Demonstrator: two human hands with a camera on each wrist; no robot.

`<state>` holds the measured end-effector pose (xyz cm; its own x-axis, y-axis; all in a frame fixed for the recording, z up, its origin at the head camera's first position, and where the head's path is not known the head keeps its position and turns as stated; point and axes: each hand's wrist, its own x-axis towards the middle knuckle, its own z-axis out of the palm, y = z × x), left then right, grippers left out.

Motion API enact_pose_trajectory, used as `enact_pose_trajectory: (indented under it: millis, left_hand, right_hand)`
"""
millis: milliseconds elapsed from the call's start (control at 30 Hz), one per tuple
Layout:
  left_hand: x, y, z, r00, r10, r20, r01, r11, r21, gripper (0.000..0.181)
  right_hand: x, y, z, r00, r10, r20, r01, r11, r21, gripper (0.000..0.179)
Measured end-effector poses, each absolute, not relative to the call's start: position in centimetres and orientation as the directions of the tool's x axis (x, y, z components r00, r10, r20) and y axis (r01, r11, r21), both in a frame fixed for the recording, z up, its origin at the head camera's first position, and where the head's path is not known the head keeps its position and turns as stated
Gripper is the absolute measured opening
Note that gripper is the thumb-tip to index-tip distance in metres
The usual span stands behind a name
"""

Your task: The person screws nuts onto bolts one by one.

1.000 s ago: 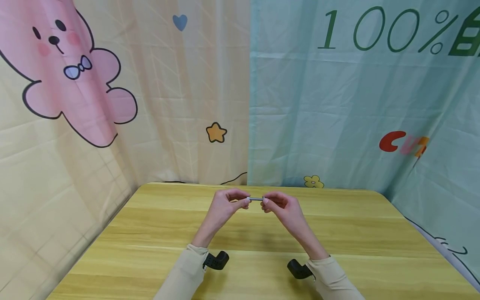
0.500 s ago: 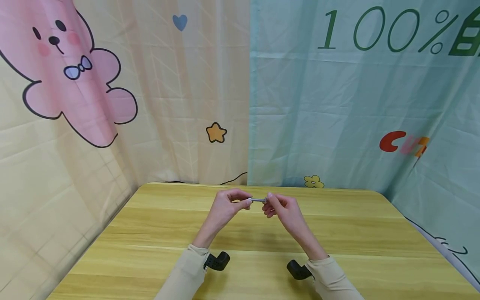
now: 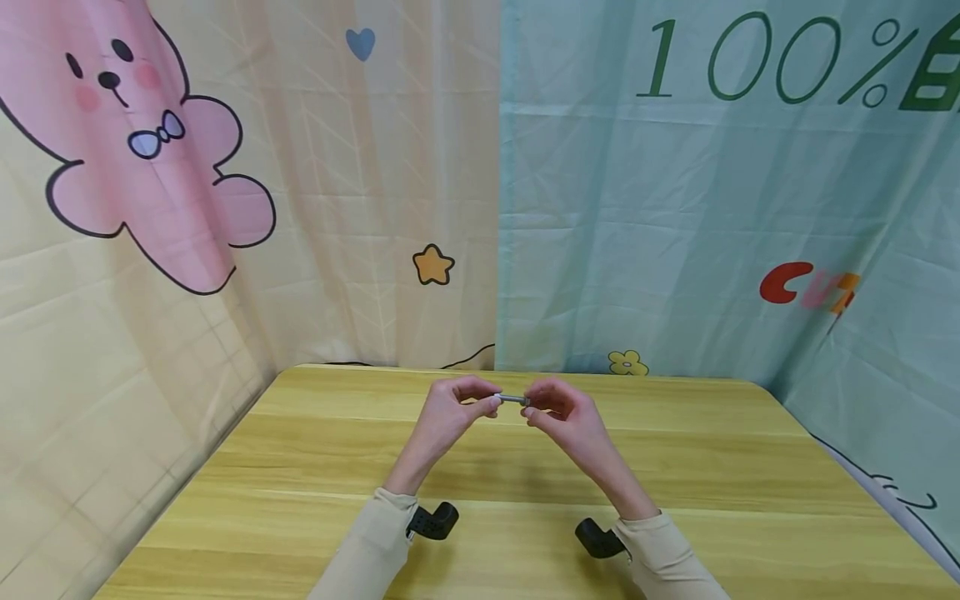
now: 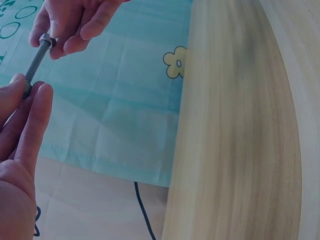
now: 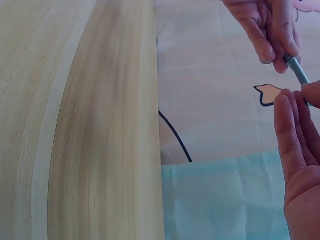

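Observation:
A grey metal bolt (image 4: pixel 36 65) with a threaded shank is held level between the hands, above the far part of the table in the head view. My left hand (image 3: pixel 448 412) pinches the bolt's head end between thumb and fingers. At the other end of the shank sits a hex nut (image 4: pixel 47 39). Thumb and index finger of my right hand (image 3: pixel 572 417) are on either side of this nut, its other fingers loosely bent. In the right wrist view, the right thumb and fingers cover the nut, and the bolt's shank (image 5: pixel 298 70) runs up to the left hand.
Below the hands lies a wood-grain table (image 3: pixel 495 475). Printed curtains, one cream (image 3: pixel 337 208) and one teal (image 3: pixel 637 208), hang behind its far edge. A black wrist mount sticks inward from each sleeve.
The right thumb has gone from beneath the fingers up over the nut and back down, the index finger shifting against it. The left hand keeps its pinch on the bolt, barely moving.

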<state>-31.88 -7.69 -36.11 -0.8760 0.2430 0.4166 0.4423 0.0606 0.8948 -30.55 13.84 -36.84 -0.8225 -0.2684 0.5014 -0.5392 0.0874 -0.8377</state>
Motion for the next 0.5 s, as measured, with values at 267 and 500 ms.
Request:
enact_pose_trajectory:
  millis: [267,500]
  left_hand:
    - [-32.01,-7.62,-36.25,-0.864,0.251,0.436,0.464,0.060,0.884,0.009]
    - [-32.08,-7.58,-36.31,-0.860,0.254,0.442,0.467,0.049,0.883,0.011]
  right_hand:
    - [-30.66,14.06,-37.01,-0.851,-0.272,0.449,-0.481,0.064,-0.874,0.023]
    - [-30.70,13.97,-36.93,-0.875,-0.249,0.416,-0.449,0.092,-0.889,0.024]
